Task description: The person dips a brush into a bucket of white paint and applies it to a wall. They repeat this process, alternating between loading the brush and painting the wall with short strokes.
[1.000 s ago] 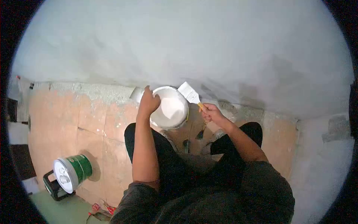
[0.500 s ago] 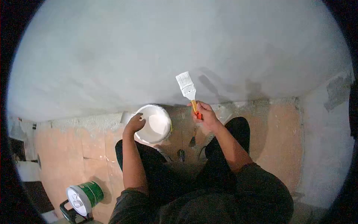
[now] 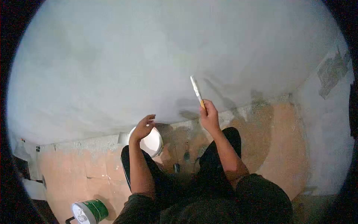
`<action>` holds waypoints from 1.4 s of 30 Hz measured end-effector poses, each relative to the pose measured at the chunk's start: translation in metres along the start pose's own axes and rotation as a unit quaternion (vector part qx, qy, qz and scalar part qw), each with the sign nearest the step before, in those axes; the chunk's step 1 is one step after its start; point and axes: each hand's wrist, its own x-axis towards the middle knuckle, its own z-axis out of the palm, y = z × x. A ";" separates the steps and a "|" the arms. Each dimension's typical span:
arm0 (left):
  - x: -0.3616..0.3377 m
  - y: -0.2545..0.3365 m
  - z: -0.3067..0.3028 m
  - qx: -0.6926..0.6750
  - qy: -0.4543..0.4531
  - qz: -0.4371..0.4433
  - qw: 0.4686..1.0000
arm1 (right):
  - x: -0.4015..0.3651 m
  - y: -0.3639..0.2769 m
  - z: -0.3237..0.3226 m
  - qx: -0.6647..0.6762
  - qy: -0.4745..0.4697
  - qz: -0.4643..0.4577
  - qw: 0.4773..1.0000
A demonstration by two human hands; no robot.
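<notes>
My right hand [image 3: 210, 116] is closed around the yellow handle of a paintbrush [image 3: 195, 87]. The brush points up in front of the wall, its white-coated head turned edge-on to me. Just left of centre, my left hand [image 3: 143, 128] hangs over the rim of a white bucket [image 3: 152, 145], fingers loosely bent and apart with nothing in them. Pale, paint-like liquid shows inside the bucket, and my left hand and forearm hide part of it.
A whitish-grey wall [image 3: 156, 56] fills the upper view and meets an orange-brown floor [image 3: 74, 160]. A green and white bucket [image 3: 91, 211] stands at lower left. Between my knees lie a small brush [image 3: 187, 154] and a dark object [image 3: 176, 168]. Another wall [image 3: 328, 130] borders the right.
The paintbrush has turned from its flat face to its edge, and my right hand has shifted slightly right. My left hand has moved a little right over the bucket. The view has tilted upward.
</notes>
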 end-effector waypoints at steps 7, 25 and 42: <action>0.009 0.134 0.028 -0.118 0.070 0.159 0.978 | 0.079 -0.096 -0.029 -0.095 0.101 -0.148 0.979; -0.016 0.224 0.064 -0.050 0.084 0.239 0.966 | 0.121 -0.085 -0.068 -0.406 -0.088 -0.016 0.909; -0.049 0.257 0.069 0.039 0.181 0.283 0.941 | 0.157 -0.179 -0.093 -0.359 0.085 -0.148 0.918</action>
